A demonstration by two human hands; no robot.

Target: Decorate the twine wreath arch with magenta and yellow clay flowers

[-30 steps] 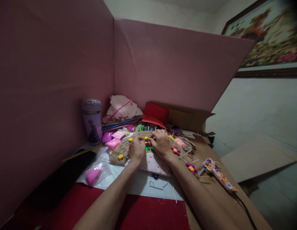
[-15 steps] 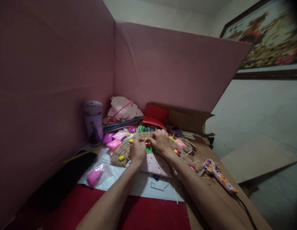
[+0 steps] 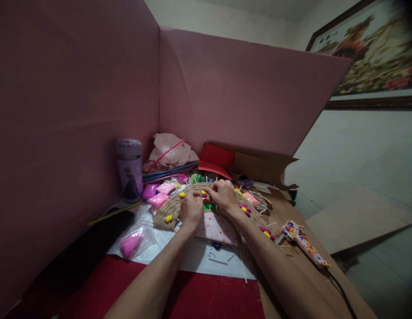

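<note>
A half-round twine-woven panel (image 3: 174,206) with thin sticks poking out of its rim lies before me. Purple-petalled clay flowers (image 3: 244,210) with yellow centres decorate its right side, and plain yellow clay dots (image 3: 168,219) its left. My right hand (image 3: 225,196) has its fingertips pinched at a yellow dot (image 3: 203,193) near the top middle, where a small purple clay piece (image 3: 205,195) shows. Closed fingers of my left hand (image 3: 191,209) rest on the panel just left of that dot; what they hold, if anything, is hidden. Dotted pink fabric (image 3: 215,228) covers the lower middle.
A glue gun in a flowery cover (image 3: 305,243) lies on cardboard at right, its cord running toward me. Bagged pink clay (image 3: 131,243) and a purple tumbler (image 3: 130,170) are at left. Crumpled fabric (image 3: 172,153) and red sheets (image 3: 216,158) lie behind; pink boards (image 3: 239,93) rise around.
The right fingertips have shifted slightly at the yellow dot, and a bit of purple clay now shows beside it. My left hand has barely moved.
</note>
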